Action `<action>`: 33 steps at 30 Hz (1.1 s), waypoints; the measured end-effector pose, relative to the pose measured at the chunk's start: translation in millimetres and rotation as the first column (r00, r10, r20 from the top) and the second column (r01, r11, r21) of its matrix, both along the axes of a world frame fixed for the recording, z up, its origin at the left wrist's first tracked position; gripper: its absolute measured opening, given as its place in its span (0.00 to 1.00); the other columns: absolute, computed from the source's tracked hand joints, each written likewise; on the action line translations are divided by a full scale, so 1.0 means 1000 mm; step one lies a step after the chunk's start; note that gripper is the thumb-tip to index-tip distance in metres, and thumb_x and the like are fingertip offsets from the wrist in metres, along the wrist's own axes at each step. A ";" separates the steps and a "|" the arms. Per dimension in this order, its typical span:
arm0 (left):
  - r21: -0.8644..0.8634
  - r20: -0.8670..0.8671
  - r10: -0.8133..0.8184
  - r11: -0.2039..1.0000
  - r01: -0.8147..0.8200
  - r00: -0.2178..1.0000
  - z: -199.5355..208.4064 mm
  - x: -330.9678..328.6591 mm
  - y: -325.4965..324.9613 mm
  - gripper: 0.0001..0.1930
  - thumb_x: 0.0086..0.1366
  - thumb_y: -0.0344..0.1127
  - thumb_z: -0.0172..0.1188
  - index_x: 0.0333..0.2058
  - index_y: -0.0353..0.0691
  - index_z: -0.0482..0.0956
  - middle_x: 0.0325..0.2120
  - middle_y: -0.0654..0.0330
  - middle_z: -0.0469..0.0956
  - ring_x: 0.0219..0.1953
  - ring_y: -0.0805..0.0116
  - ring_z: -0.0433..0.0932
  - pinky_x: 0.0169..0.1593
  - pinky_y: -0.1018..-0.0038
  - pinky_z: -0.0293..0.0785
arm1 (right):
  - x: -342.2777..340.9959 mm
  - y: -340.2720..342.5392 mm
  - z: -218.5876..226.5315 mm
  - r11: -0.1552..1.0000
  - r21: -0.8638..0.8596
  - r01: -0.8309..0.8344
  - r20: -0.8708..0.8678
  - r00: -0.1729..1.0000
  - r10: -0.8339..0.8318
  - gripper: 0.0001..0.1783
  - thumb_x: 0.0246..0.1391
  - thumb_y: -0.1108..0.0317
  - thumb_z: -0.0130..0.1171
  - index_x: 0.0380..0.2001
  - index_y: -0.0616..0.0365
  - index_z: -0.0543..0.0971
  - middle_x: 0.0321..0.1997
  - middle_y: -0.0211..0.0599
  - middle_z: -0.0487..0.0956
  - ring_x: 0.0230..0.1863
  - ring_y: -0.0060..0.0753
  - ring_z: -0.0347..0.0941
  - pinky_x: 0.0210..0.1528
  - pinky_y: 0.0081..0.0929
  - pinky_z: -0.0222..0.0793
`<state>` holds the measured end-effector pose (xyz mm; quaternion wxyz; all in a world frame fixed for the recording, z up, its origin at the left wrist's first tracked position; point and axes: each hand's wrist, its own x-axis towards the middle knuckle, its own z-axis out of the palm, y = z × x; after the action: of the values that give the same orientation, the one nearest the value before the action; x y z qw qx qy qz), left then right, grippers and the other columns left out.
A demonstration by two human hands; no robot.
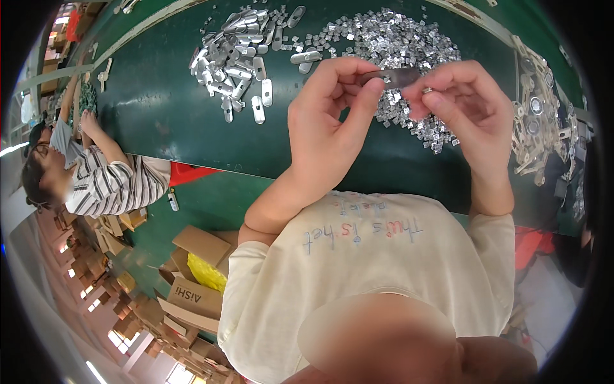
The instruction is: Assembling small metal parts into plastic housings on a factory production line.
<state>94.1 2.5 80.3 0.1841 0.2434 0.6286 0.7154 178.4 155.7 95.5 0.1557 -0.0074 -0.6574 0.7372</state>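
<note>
My left hand [329,118] pinches a thin oblong metal plate [401,78] between thumb and fingers, and the plate's free end points toward my other hand. In my right hand [473,105], a small metal piece [427,91] sits between thumb and forefinger, close to that end of the plate. Both hands are raised over the near side of a heap of small square metal pieces [390,35], hiding part of it. To the left lies a pile of oblong silver plates [240,61], each with a small hole or mark in its middle.
The dark green tabletop [153,102] carries the piles. Pale flat parts with round ends [537,105] lie in a mass at the right. Two people sit along the table at the left, one in a striped shirt [105,182]. An open cardboard box [192,297] with yellow plastic [206,274] stands below.
</note>
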 end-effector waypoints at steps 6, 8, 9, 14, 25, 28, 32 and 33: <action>-0.025 0.077 -0.028 0.999 0.030 0.997 0.005 0.003 0.000 0.08 0.59 0.23 0.54 0.39 0.31 0.71 0.26 0.60 0.75 0.25 0.77 0.74 0.26 0.85 0.66 | -0.005 0.004 0.002 0.573 0.727 0.379 -0.430 0.902 -0.051 0.11 0.35 0.85 0.58 0.28 0.67 0.76 0.33 0.44 0.75 0.30 0.36 0.71 0.31 0.25 0.69; -0.032 0.095 -0.039 0.999 0.042 0.995 0.004 0.002 0.000 0.08 0.59 0.23 0.53 0.38 0.31 0.71 0.26 0.60 0.75 0.25 0.77 0.74 0.25 0.85 0.66 | -0.008 0.002 0.000 0.491 0.773 0.401 -0.463 0.886 0.005 0.12 0.32 0.85 0.59 0.27 0.67 0.76 0.32 0.44 0.74 0.29 0.39 0.70 0.30 0.27 0.68; -0.025 0.056 -0.037 0.999 0.039 0.998 0.004 0.002 -0.001 0.08 0.59 0.23 0.54 0.38 0.32 0.71 0.26 0.60 0.75 0.24 0.77 0.74 0.25 0.85 0.66 | -0.009 0.001 -0.001 0.454 0.778 0.434 -0.500 0.865 0.030 0.13 0.30 0.84 0.59 0.27 0.67 0.76 0.31 0.43 0.75 0.29 0.39 0.71 0.31 0.27 0.69; -0.014 0.079 0.023 1.000 -0.022 0.997 0.009 0.001 0.000 0.10 0.56 0.21 0.56 0.38 0.30 0.71 0.27 0.60 0.75 0.27 0.79 0.73 0.30 0.85 0.71 | -0.011 0.001 -0.006 0.443 0.763 0.471 -0.543 0.839 0.043 0.14 0.31 0.85 0.59 0.28 0.67 0.75 0.29 0.41 0.75 0.30 0.41 0.71 0.32 0.29 0.69; 0.320 0.360 -0.048 0.944 -0.075 0.932 -0.031 -0.021 0.006 0.06 0.56 0.23 0.56 0.34 0.32 0.73 0.37 0.52 0.75 0.33 0.68 0.76 0.37 0.75 0.74 | -0.009 0.005 -0.013 0.998 -0.023 -0.059 0.054 0.997 0.060 0.10 0.46 0.82 0.56 0.35 0.65 0.74 0.34 0.34 0.74 0.35 0.20 0.70 0.36 0.18 0.68; 0.425 0.339 -0.092 0.903 -0.065 0.936 -0.026 -0.021 0.005 0.06 0.57 0.23 0.52 0.35 0.32 0.72 0.37 0.48 0.75 0.35 0.62 0.77 0.40 0.68 0.75 | -0.011 0.006 -0.012 0.964 -0.257 -0.067 0.122 0.987 0.101 0.09 0.47 0.81 0.55 0.35 0.66 0.73 0.33 0.35 0.74 0.33 0.21 0.70 0.33 0.18 0.68; 0.393 0.374 -0.090 0.917 -0.070 0.923 -0.020 -0.021 0.001 0.03 0.57 0.22 0.55 0.31 0.32 0.72 0.31 0.53 0.76 0.32 0.69 0.77 0.35 0.78 0.74 | -0.010 0.010 -0.014 0.926 -0.346 -0.151 0.125 0.971 0.205 0.10 0.48 0.80 0.55 0.37 0.67 0.73 0.32 0.36 0.75 0.31 0.22 0.71 0.31 0.19 0.68; 0.393 0.374 -0.092 0.917 -0.068 0.923 -0.021 -0.020 0.001 0.03 0.57 0.22 0.55 0.31 0.32 0.72 0.31 0.53 0.76 0.32 0.69 0.77 0.35 0.78 0.74 | -0.011 0.010 -0.014 0.919 -0.360 -0.163 0.117 0.969 0.218 0.11 0.48 0.80 0.55 0.37 0.67 0.73 0.32 0.37 0.75 0.31 0.22 0.71 0.31 0.19 0.69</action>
<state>73.8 3.4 59.1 0.2548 0.1344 0.4198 0.8607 167.5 166.0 81.8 0.0278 -0.0278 -0.5245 0.8505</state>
